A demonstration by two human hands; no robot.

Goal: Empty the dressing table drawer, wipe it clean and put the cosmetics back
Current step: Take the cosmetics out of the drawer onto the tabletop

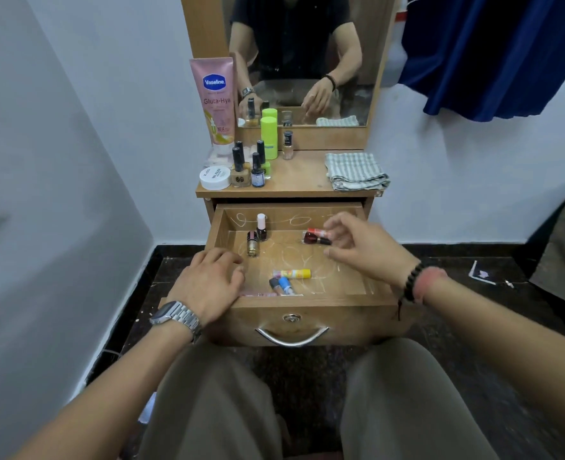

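Note:
The wooden drawer (307, 302) is pulled out, its bottom marked with white scribbles. Inside, a white-capped dark bottle (261, 227) and a gold bottle (252, 244) stand at the back left. Two red bottles (314, 236) lie at the back right. A yellow-pink tube (292, 273) and blue and grey bottles (282, 285) lie near the front. My right hand (370, 250) hovers open beside the red bottles, fingertips close to them. Resting on the drawer's front left corner is my left hand (208, 280), holding nothing, above a pink stick (258, 294).
On the tabletop stand a pink Vaseline tube (215, 101), a green bottle (269, 137), several nail polish bottles (244, 167), a white jar (214, 178) and a small beige bottle (287, 146). A folded striped cloth (356, 171) lies at the right. Blue fabric (493, 54) hangs farther right.

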